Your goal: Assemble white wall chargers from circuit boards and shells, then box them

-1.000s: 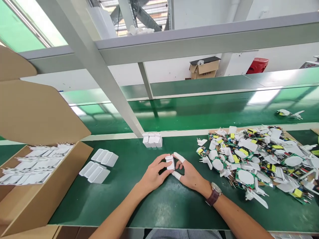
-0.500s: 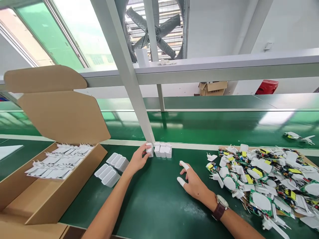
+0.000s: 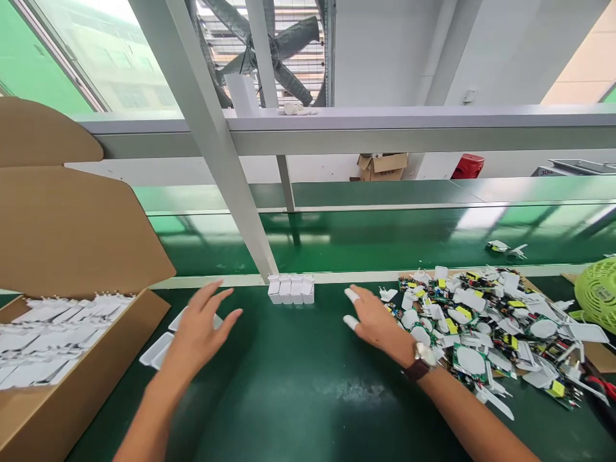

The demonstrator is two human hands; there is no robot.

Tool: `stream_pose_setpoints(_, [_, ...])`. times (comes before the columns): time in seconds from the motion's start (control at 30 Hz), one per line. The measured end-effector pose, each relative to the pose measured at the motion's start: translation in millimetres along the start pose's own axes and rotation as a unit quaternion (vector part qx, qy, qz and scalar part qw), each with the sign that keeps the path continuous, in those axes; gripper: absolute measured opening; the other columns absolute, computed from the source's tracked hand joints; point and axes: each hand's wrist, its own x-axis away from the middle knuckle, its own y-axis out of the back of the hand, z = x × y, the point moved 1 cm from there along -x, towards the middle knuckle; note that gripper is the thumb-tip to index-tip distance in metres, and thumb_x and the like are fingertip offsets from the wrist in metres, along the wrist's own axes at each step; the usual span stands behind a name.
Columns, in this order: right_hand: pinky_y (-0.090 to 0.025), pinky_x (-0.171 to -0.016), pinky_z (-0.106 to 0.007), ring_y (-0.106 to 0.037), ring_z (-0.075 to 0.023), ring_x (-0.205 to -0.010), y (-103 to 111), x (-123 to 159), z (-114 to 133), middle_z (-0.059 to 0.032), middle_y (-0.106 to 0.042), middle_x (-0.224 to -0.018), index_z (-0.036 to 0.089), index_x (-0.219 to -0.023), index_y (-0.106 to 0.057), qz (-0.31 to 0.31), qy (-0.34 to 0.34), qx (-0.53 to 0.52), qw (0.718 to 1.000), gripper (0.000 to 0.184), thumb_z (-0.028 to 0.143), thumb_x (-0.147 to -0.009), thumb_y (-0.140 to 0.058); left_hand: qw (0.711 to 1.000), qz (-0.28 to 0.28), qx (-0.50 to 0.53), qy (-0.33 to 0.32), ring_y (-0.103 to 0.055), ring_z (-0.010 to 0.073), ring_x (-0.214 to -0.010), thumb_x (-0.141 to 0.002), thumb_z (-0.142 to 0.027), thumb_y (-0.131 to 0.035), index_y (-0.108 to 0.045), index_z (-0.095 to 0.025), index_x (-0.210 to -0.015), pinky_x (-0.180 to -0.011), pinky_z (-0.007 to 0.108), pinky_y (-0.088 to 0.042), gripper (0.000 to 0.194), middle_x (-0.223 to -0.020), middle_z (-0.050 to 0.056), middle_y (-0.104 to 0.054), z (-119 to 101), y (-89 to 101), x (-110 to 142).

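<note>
My left hand (image 3: 199,330) hovers open with spread fingers above white plastic covers (image 3: 158,346) lying on the green bench, holding nothing. My right hand (image 3: 380,324), with white finger cots on thumb and forefinger and a brown watch on the wrist, is open and empty. It reaches toward the left edge of a heap of circuit boards and white plug parts (image 3: 486,327). A short row of assembled white chargers (image 3: 291,289) stands between the hands at the back edge of the bench, beside the slanted white post (image 3: 216,160).
An open cardboard box (image 3: 58,372) of white plug parts stands at the left, its flap raised. A green fan (image 3: 599,292) sits at the far right. Behind the bench runs a green conveyor (image 3: 385,234) with a few loose parts (image 3: 505,247).
My left hand let go of the charger it set at the row's left end and pulled back left toward the white covers. My right hand moved right toward the parts heap.
</note>
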Motion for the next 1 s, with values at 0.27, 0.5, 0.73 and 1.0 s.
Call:
stream_pose_setpoints(0.27, [-0.047, -0.081, -0.041, -0.069, -0.0342, -0.092, 52, 2, -46, -0.0228, -0.072, -0.092, 0.006, -0.096, -0.070, 0.059, -0.143, 0.227, 0.961, 0.022, 0.001, -0.083, -0.053, 0.986, 0.063, -0.151, 0.042, -0.045, 0.0491, -0.139, -0.089, -0.056, -0.044, -0.069, -0.018, -0.068, -0.102, 0.069, -0.044, 0.049, -0.133, 0.021, -0.066, 22, 11.7, 27])
stream_pose_setpoints(0.5, [-0.045, -0.097, -0.032, -0.061, -0.0222, -0.112, 57, 4, -29, -0.0101, -0.070, -0.118, 0.019, -0.110, -0.066, 0.044, 0.011, 0.146, 0.988, 0.041, -0.004, -0.084, -0.045, 0.994, 0.042, 0.099, -0.007, -0.069, 0.0216, -0.104, -0.091, -0.041, -0.056, -0.057, -0.021, -0.070, -0.080, 0.030, -0.055, 0.029, -0.127, 0.005, -0.069, -62, 9.9, 11])
stream_pose_setpoints(0.73, [-0.053, -0.094, -0.039, -0.063, -0.0220, -0.108, 39, 50, -11, -0.0035, -0.073, -0.102, 0.023, -0.093, -0.066, 0.087, 0.223, -0.096, 0.966, 0.051, -0.012, -0.068, -0.039, 0.963, 0.145, 0.157, -0.166, -0.065, 0.0163, -0.084, -0.093, -0.023, -0.048, -0.056, -0.020, -0.077, -0.078, 0.028, -0.053, 0.018, -0.102, 0.006, -0.068, -142, -54.2, 2])
stream_pose_setpoints(1.0, [-0.049, -0.111, -0.049, -0.055, -0.0264, -0.133, 39, 64, -6, -0.0114, -0.058, -0.142, 0.027, -0.141, -0.050, 0.026, 0.138, -0.149, 0.979, 0.048, 0.020, -0.095, -0.060, 0.947, 0.209, 0.203, -0.134, -0.065, 0.0220, -0.091, -0.084, -0.064, -0.070, -0.058, -0.018, -0.094, -0.082, 0.035, -0.054, 0.048, -0.107, 0.008, -0.063, -149, -89.5, 12])
